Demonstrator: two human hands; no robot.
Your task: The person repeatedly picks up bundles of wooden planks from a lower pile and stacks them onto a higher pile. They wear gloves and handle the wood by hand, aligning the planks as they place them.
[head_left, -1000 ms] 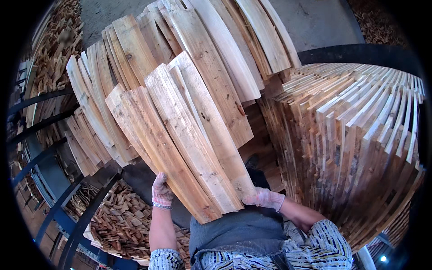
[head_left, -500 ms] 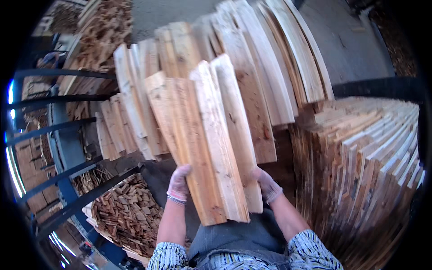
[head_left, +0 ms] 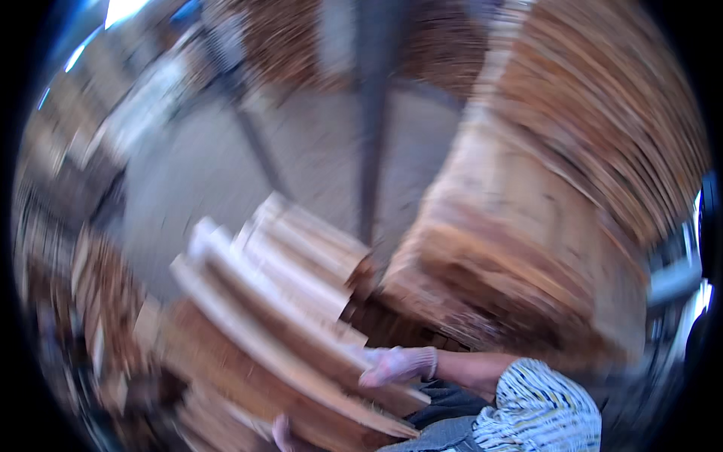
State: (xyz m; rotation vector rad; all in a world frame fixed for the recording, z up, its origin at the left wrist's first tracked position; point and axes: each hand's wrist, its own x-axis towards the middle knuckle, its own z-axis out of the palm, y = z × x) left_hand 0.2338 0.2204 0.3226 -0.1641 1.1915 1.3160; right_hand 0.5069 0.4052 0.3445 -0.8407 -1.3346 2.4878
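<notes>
I hold several long rough wooden boards (head_left: pixel 226 350) side by side in front of my body, slanting from the upper left to the lower right. My right hand (head_left: pixel 398 365), in a pale knitted glove, is closed on their right-hand edge near the close end. At the lower border only a small part of my left hand (head_left: pixel 282 432) shows, pressed to the boards' other side; most of its fingers are hidden. Motion blurs the boards' far ends.
A tall stack of boards (head_left: pixel 520 181) stands close on the right. Shorter pale boards (head_left: pixel 301 252) lie just beyond those I hold. A dark post (head_left: pixel 370 128) rises from the grey floor (head_left: pixel 196 196) ahead. More stacked wood (head_left: pixel 105 294) is blurred at the left.
My view has swung to the right, and the boards have turned with me. They now tilt leftward away from the board pile they were in front of. Both hands keep their hold.
</notes>
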